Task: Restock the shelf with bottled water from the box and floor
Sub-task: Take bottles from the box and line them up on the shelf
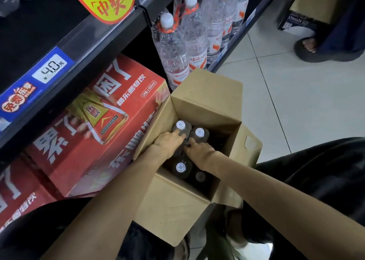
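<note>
Head view. An open cardboard box (197, 109) stands on the tiled floor (296, 93) beside the bottom shelf (235, 40), where tall water bottles (177, 48) already stand. Four capped bottles in the box (180, 126) remain upright. The left hand (167, 143) reaches in with its fingers at the neck of the far-left bottle; the right hand (199, 151) reaches toward the far-right one. Whether either hand is closed round a neck cannot be told, as the fingertips are hidden. Red drink cartons (110, 125) sit to the left. To lift well, each hand should probably grip below the cap and draw straight up, clear of the flaps.
</note>
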Demonstrator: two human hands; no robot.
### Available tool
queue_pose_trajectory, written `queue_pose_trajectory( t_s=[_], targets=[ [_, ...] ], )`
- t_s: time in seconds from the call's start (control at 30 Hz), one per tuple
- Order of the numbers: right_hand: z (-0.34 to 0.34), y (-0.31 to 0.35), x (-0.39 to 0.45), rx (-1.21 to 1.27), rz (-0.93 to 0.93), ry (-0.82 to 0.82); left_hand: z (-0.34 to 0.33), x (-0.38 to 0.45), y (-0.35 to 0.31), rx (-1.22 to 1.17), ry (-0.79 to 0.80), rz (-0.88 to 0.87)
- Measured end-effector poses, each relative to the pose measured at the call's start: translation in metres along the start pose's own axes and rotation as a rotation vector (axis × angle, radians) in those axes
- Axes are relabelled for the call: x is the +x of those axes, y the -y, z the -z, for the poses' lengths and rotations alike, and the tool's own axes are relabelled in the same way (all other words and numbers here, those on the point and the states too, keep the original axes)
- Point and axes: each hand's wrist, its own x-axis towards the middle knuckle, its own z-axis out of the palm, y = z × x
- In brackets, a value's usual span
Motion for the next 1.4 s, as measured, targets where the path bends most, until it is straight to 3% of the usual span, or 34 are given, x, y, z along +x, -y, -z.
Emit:
queue_pose_trajectory(
  t_s=[0.27,0.5,0.73,1.13,1.4],
  targets=[
    [-0.007,0.006,0.011,0.169,-0.129,-0.070,0.010,-0.011,0.002,0.074,-0.018,0.032],
    [-0.009,0.005,0.007,0.091,-0.154,-0.109,0.029,-0.035,0.006,0.002,-0.048,0.066],
    [0.012,0.008,-0.020,-0.029,-0.054,-0.266,0.039,-0.068,0.013,-0.146,-0.152,0.040],
    [0.118,0.008,-0.129,-0.231,0.094,-0.532,0.089,-0.142,0.017,-0.336,-0.404,0.126],
    [0.214,0.007,-0.196,-0.168,0.149,-0.699,0.148,-0.220,0.024,-0.248,-0.593,0.144]
  ],
)
